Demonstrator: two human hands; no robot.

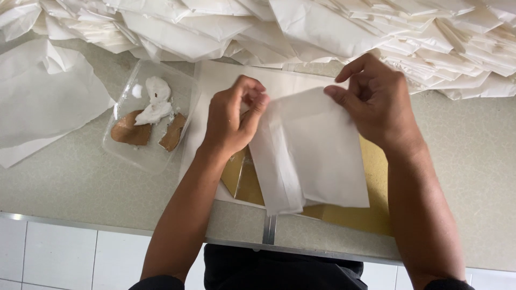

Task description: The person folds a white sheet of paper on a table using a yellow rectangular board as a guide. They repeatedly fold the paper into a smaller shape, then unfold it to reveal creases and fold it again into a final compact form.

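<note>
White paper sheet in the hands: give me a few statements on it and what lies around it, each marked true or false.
1. Both hands pinch the top edge of the white paper sheet. True: the left hand and the right hand each grip it near an upper corner.
2. The sheet lies over a gold card. True.
3. The clear plastic tray sits to the right of the hands. False: it sits to their left.
4. The tray is empty. False: it holds a white lump and brown scraps.
5. A pile of folded white paper runs along the far side of the counter. True.
</note>
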